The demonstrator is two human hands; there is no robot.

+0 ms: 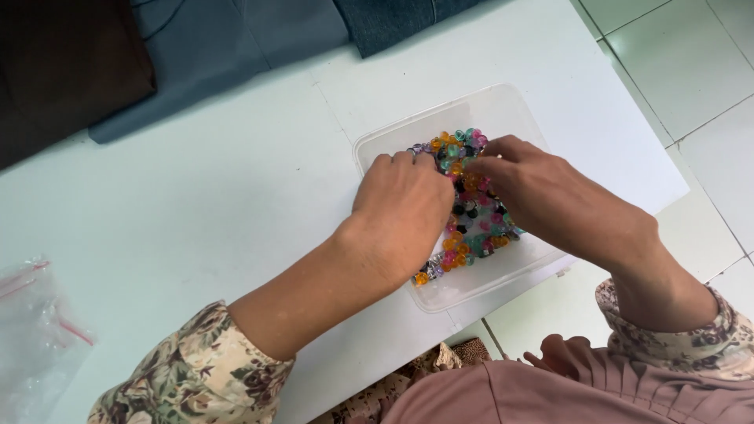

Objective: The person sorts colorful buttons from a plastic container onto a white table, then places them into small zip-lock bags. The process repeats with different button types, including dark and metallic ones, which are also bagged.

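Observation:
A clear shallow plastic container sits near the right edge of a white table. It holds several small round beads in orange, pink, teal, black and purple. My left hand reaches into the container from the left, knuckles up, with its fingertips down among the beads. My right hand comes in from the right, thumb and forefinger pinched together over the beads at the pile's upper part. What the fingertips hold is hidden.
Folded grey, dark brown and blue denim fabric lies along the table's far edge. A clear zip bag with a red strip lies at the left. White floor tiles show past the table's right edge.

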